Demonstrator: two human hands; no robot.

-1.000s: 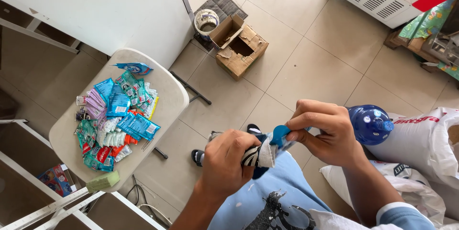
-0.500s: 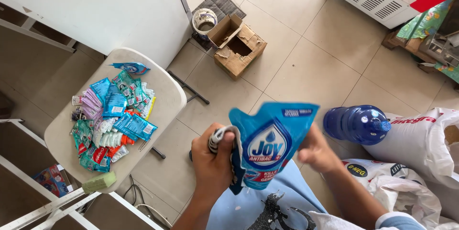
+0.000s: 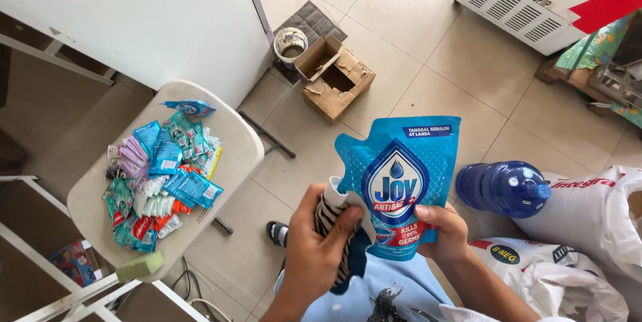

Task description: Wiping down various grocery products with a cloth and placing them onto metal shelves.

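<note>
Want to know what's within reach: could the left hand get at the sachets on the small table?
Probably not freely: the left hand is gripping a striped cloth, and the sachets lie well off to its left.

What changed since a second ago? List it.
The blue pouch came up from between the hands and now stands upright, facing the camera. The right hand holds its lower edge; the left hand grips a striped cloth against its side. The blue bottle, the sachets on the stool and the box stayed put.
</note>
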